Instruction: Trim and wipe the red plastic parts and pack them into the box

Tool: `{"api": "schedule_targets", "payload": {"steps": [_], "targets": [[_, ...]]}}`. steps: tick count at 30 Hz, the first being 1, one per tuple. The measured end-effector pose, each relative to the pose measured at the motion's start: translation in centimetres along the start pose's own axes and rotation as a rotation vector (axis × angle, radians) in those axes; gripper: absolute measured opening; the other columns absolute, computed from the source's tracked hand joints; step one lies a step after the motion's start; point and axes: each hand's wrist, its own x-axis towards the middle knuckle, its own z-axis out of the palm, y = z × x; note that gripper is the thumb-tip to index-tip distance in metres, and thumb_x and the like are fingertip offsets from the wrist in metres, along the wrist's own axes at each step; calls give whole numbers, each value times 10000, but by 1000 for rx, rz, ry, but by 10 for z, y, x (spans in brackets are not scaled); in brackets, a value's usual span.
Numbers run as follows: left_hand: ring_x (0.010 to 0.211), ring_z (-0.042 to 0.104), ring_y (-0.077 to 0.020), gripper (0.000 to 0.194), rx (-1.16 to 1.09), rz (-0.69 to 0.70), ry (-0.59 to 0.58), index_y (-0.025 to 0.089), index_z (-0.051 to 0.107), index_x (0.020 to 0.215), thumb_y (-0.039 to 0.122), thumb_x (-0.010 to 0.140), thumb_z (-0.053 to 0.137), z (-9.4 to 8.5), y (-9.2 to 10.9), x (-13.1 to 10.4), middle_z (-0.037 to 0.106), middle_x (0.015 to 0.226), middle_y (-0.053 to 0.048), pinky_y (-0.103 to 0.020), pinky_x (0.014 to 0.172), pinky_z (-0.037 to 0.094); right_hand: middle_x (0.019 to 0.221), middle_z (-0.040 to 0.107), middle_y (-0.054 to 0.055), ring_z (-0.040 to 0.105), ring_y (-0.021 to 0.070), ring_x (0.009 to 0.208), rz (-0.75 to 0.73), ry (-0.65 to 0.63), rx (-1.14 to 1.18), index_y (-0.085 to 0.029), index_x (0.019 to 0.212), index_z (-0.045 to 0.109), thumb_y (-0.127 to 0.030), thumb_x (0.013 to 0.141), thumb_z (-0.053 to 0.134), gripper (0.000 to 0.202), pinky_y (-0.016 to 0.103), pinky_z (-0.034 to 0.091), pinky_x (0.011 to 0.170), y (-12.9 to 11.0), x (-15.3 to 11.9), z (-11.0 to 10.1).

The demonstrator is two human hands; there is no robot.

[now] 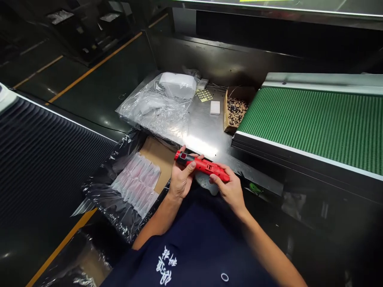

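A red and black stick-shaped handheld device (203,165) is held between my two hands, in front of my body. It has a small dark square window near its black left end and a slotted switch-like part on its red body. My left hand (181,177) grips the black end, thumb on top. My right hand (229,186) closes round the red end, with the thumb pressed near its lower edge. Just left of my left hand is a black-lined box (160,153) with rows of wrapped pinkish items (139,179).
A metal bench (206,127) carries clear plastic bags (161,99), a yellow sticker sheet (204,95), a white block (215,107) and a cardboard box of small black parts (237,111). A green conveyor belt (317,123) runs at right; a dark ribbed conveyor (54,159) lies left.
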Motion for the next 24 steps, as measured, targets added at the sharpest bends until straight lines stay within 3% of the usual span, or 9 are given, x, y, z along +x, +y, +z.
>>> {"api": "schedule_targets", "payload": {"steps": [3, 6, 9, 11, 15, 20, 24], "targets": [[987, 675, -310, 664, 43, -105, -113, 176, 518, 1262, 435, 733, 823, -26, 14, -9, 683, 1039, -116, -393, 802, 595, 658, 657, 10, 591, 143, 549, -18, -48, -5, -166, 949, 696, -577, 704, 747, 481, 264, 502, 575, -6, 10, -9], [870, 703, -329, 561, 137, -309, -325, 115, 572, 1200, 478, 804, 732, -47, 28, -18, 676, 1061, -177, -300, 573, 602, 486, 573, 3, 518, 125, 425, -47, -93, -34, -149, 743, 686, -680, 736, 657, 532, 245, 432, 459, -11, 21, -12], [718, 712, -287, 608, 222, -498, -507, 145, 502, 1328, 425, 832, 712, -51, 33, -28, 658, 1085, -192, -220, 411, 529, 430, 527, 16, 478, 107, 385, -57, -142, -94, -162, 535, 589, -759, 753, 566, 635, 239, 386, 431, -13, 31, -8], [581, 676, -203, 690, 264, -562, -543, 184, 418, 1422, 422, 840, 702, -47, 32, -34, 644, 1085, -185, -169, 339, 446, 425, 518, 12, 475, 105, 381, -41, -183, -91, -166, 532, 577, -785, 756, 532, 660, 239, 380, 428, -13, 37, -2], [445, 519, -62, 781, 411, -488, -406, 251, 291, 1507, 467, 855, 664, -37, 24, -43, 618, 1016, -122, -118, 293, 262, 499, 568, 3, 536, 129, 441, -29, -245, -44, -155, 789, 667, -791, 779, 491, 660, 250, 432, 456, -6, 48, 8], [456, 465, -52, 787, 691, -301, -197, 222, 222, 1531, 505, 890, 580, -42, 16, -46, 623, 931, -76, -159, 374, 329, 651, 649, 28, 600, 149, 564, 11, -227, 28, -153, 1044, 628, -760, 839, 424, 672, 281, 508, 565, 24, 65, 11], [479, 470, -71, 751, 779, -235, -87, 201, 256, 1523, 505, 902, 550, -54, 14, -42, 609, 870, -51, -174, 403, 353, 828, 696, 85, 656, 186, 747, 5, -128, -221, -162, 1061, 621, -700, 882, 375, 618, 339, 544, 732, 59, 92, 18]]}}
